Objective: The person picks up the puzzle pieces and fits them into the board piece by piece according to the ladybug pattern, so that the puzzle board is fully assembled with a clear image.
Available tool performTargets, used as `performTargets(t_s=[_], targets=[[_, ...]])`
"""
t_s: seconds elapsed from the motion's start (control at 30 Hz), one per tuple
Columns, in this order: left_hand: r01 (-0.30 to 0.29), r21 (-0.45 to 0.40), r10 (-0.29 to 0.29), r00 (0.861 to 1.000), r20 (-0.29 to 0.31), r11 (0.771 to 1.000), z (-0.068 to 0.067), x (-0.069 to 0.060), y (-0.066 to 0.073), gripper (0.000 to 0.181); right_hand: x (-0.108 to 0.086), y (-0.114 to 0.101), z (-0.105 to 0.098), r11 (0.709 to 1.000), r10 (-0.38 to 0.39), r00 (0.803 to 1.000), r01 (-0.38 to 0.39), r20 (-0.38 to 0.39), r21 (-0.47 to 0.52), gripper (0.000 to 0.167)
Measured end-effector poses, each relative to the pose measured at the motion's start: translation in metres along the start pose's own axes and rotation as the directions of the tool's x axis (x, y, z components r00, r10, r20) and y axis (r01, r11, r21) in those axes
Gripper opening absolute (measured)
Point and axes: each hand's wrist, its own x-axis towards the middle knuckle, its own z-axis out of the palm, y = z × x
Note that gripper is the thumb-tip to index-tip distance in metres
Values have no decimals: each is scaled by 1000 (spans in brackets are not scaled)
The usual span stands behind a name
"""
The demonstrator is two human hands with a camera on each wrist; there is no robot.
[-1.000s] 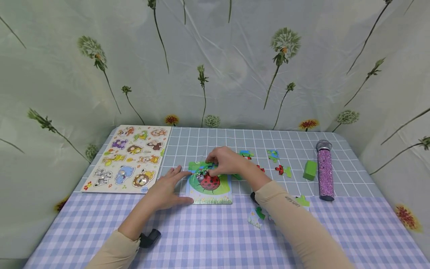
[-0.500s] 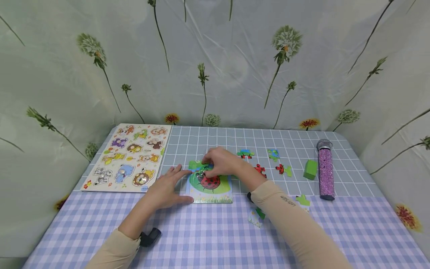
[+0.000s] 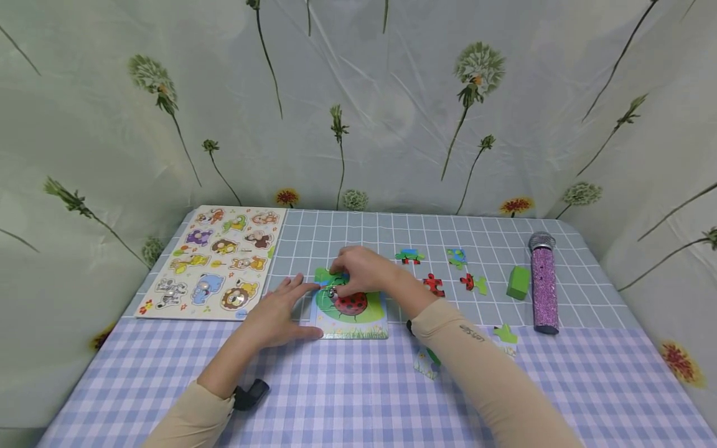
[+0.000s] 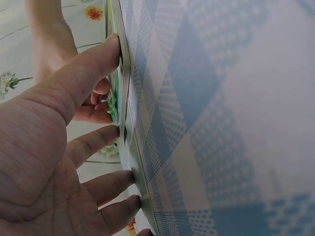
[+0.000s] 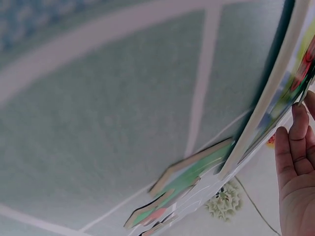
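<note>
A ladybug puzzle board [image 3: 361,331] lies at the middle of the table. My right hand [image 3: 364,272] is over its upper part, and in the right wrist view thumb and finger pinch the thin edge of a puzzle piece [image 5: 303,95]; most of that piece is hidden. At the board's left side, my left hand [image 3: 276,318] has its fingers spread, with thumb and forefinger touching the edge. Loose puzzle pieces lie to the right, among them a red one [image 3: 434,285], a blue and green one [image 3: 456,256] and a green one [image 3: 506,334].
An animal peg puzzle [image 3: 215,264] lies at the back left. On the right are a green block [image 3: 518,282] and a glittery purple microphone [image 3: 544,286]. Checked cloth [image 3: 336,398] covers the table's front; a flower-printed curtain [image 3: 403,124] hangs behind.
My right hand has shifted slightly left over the board, uncovering more of the loose red piece. My left hand stays at the board's left edge.
</note>
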Motion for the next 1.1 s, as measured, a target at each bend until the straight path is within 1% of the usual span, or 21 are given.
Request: performTargets(t_s=[0.17, 0.33, 0.6, 0.93, 1.1], targets=[[-3, 3, 3, 1000, 4, 1000, 0, 0, 0, 94, 2, -2, 1, 1000, 20, 1000, -20, 15, -11, 42], [-3, 6, 3, 1000, 7, 1000, 0, 0, 0, 93, 3, -3, 2, 1000, 18, 1000, -18, 16, -19, 42], [-1, 6, 0, 1000, 18, 1000, -1, 1, 0, 93, 3, -4, 2, 1000, 22, 1000, -23, 17, 11, 40], [10, 19, -11, 999, 39, 1000, -1, 2, 1, 94, 2, -5, 1, 999, 24, 999, -25, 25, 21, 38], [-10, 18, 10, 999, 34, 1000, -3, 1, 1, 93, 1, -5, 1, 999, 18, 1000, -19, 20, 30, 37]])
